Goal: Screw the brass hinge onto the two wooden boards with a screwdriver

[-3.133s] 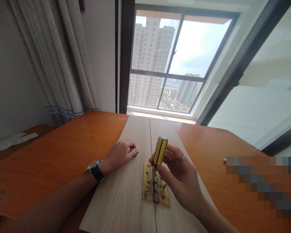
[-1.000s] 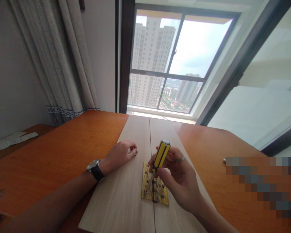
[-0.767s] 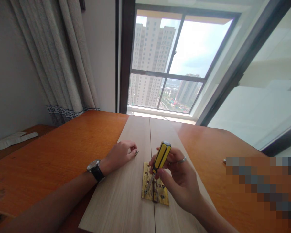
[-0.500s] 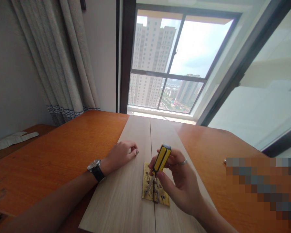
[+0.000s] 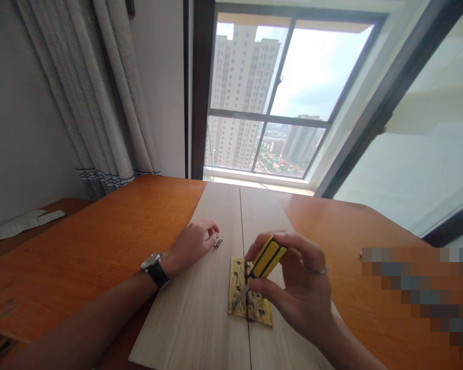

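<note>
My right hand [image 5: 304,282] grips a short screwdriver [image 5: 269,257] with a yellow and black handle. Its thin shaft slants down to the left, with the tip at a lower-left hole of a worn brass hinge [image 5: 236,277]. This hinge lies opened flat across the seam between two pale wooden boards, and my right fingers hide part of it. Resting on the left board, my left hand [image 5: 195,241] has its fingers curled and pinched at a few small screws [image 5: 218,242], which poke out at the fingertips. A black-strapped watch is on the left wrist.
The pale boards [image 5: 189,313] lie side by side on an orange-brown wooden table [image 5: 139,216]. Behind it stands a window [image 5: 301,77], with a grey curtain [image 5: 116,92] to the left. A blurred, pixelated patch covers the table's right side.
The screwdriver handle has tilted further right and my right hand has turned with it, while the tip stays near the same hole. More of the screws shows at my left fingertips.
</note>
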Demonstrator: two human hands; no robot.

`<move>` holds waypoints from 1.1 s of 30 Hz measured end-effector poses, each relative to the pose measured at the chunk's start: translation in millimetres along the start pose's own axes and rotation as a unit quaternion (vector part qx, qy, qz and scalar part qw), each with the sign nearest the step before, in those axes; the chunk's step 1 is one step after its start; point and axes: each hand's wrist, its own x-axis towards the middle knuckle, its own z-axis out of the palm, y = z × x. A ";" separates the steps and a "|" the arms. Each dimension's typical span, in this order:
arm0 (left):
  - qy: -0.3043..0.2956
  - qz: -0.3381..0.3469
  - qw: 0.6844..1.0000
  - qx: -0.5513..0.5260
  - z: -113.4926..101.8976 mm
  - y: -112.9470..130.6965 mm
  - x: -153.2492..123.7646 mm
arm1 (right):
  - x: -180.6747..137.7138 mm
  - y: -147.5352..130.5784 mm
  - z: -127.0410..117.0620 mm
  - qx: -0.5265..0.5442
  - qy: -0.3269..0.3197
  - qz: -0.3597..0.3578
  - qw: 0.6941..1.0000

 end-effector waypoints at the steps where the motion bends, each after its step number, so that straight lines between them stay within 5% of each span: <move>1: -0.002 -0.001 1.000 0.001 0.2 -0.2 0.1 | 0.8 -0.3 1.4 0.003 0.022 0.007 1.000; 6: -0.003 -0.007 1.000 0.002 0.9 -0.4 -0.2 | 3.8 -3.6 5.7 0.033 0.063 0.084 0.994; 13: -0.006 -0.004 1.000 0.000 0.6 0.2 -0.4 | 5.4 -10.6 0.3 0.063 -0.048 0.115 0.990; 18: -0.013 0.001 1.000 0.009 0.6 -0.7 0.3 | 3.0 -8.5 1.5 0.061 -0.048 0.143 0.987; 26: -0.017 0.016 1.000 0.013 0.4 -0.6 -0.2 | 2.5 3.5 -4.5 -0.126 -0.032 0.076 0.989; 33: -0.019 0.007 1.000 0.001 -1.7 2.6 -1.3 | -4.3 15.2 -8.0 -0.122 0.021 0.065 0.990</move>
